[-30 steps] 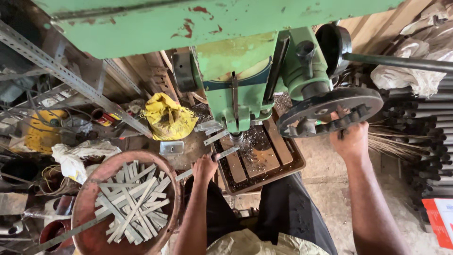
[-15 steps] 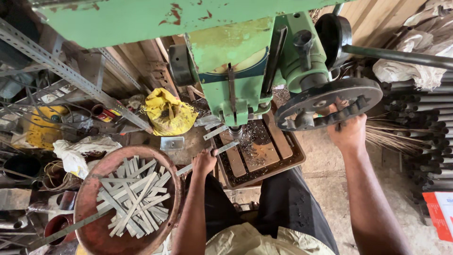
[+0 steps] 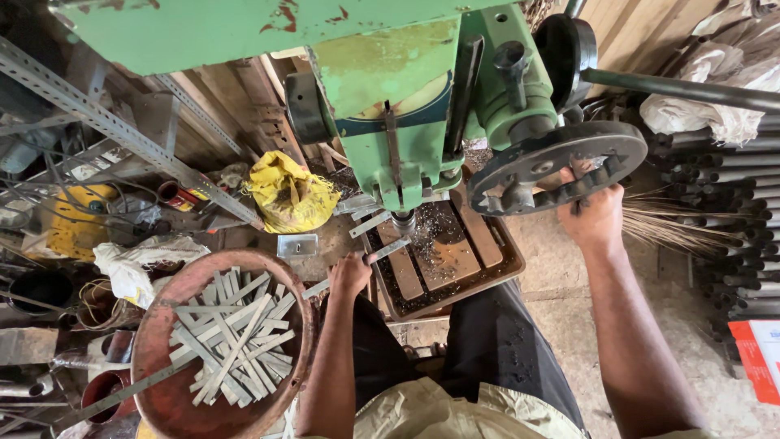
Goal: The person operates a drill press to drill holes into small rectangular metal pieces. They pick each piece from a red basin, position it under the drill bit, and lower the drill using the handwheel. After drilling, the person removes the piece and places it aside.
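Metal strip (image 3: 370,262) is pinched flat under the drill bit (image 3: 404,221) by left hand (image 3: 351,274), handwheel (image 3: 559,165) is gripped tight by right hand (image 3: 595,213); fingers could be whipped if it's snagged.

Seen from above, both forearms are bare, with no sleeves, gloves, watch or rings visible on the left hand (image 3: 351,275) at 9 o'clock from centre or the right hand (image 3: 597,218) at 3 o'clock. Dark black trousers (image 3: 496,345) cover the legs at 6 o'clock. A pale yellowish, creased shirt (image 3: 455,415) shows along the bottom edge.
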